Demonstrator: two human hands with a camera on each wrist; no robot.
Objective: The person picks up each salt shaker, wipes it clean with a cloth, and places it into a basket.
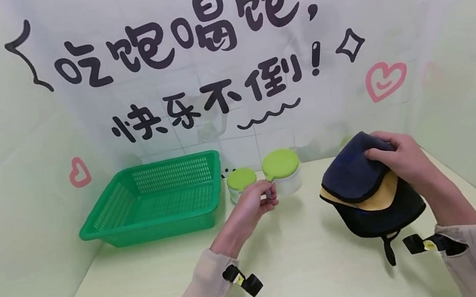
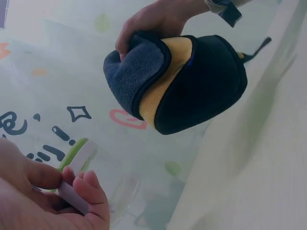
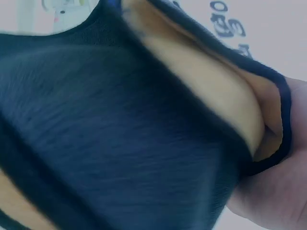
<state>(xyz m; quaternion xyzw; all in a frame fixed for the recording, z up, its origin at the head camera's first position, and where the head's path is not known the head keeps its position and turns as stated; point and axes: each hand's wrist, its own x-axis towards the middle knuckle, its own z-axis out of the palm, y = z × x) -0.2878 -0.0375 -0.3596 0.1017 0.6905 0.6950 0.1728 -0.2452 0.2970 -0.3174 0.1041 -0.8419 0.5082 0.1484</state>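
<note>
My left hand (image 1: 254, 205) is at the larger clear container (image 1: 289, 184), which has a green lid (image 1: 280, 163). In the left wrist view, the thumb and curled fingers grip a pale handle (image 2: 73, 198) on the container's near side. A folded two-sided cloth (image 1: 356, 171), navy and yellow with black edging and a hanging loop (image 1: 389, 250), is raised over the table's right side. My right hand (image 1: 403, 156) pinches it at its top edge, thumb in front. The cloth fills most of the right wrist view.
A smaller container (image 1: 241, 181) with a green lid stands just left of the larger one. Further left is a green perforated basket (image 1: 152, 229). The pale table (image 1: 313, 271) is enclosed by a printed back sheet (image 1: 333, 102) and side walls.
</note>
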